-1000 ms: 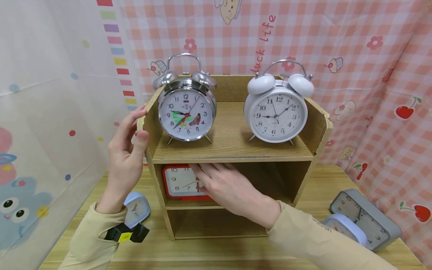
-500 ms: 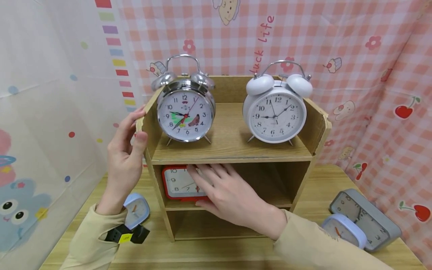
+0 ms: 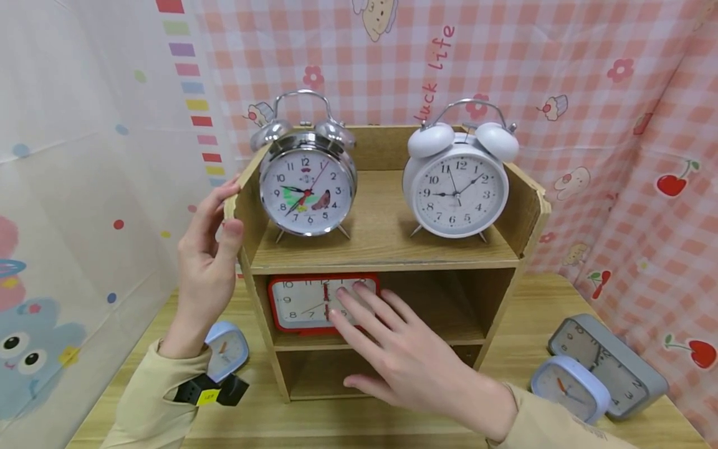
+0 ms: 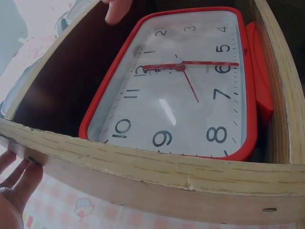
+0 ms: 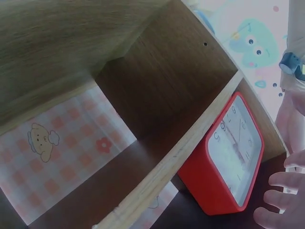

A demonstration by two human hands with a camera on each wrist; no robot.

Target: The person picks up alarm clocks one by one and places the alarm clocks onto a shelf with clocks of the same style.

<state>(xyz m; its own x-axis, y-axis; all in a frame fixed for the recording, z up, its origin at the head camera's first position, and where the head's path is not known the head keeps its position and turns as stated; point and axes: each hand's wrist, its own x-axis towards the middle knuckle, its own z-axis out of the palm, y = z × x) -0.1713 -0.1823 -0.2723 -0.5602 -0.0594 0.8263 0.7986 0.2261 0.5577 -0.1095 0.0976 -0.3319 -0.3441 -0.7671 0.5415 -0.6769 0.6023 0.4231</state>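
Note:
My right hand hangs in front of the wooden shelf's middle compartment, fingers spread, holding nothing. Its fingertips overlap the right part of a red rectangular alarm clock, which stands upright at that compartment's left side, face outward. The right wrist view shows the same red clock with my fingertips before its face. At the shelf's left panel is my left hand, thumb near the front edge. In the left wrist view, its extended fingers touch the panel's outer side.
On the top board stand a silver twin-bell clock and a white twin-bell clock. A small blue clock sits behind my left wrist. To the right, another blue clock leans near a grey clock on the table.
My right hand has drawn back from the red clock, moving right and toward me, uncovering more of its face. The red clock and my left hand stay in place.

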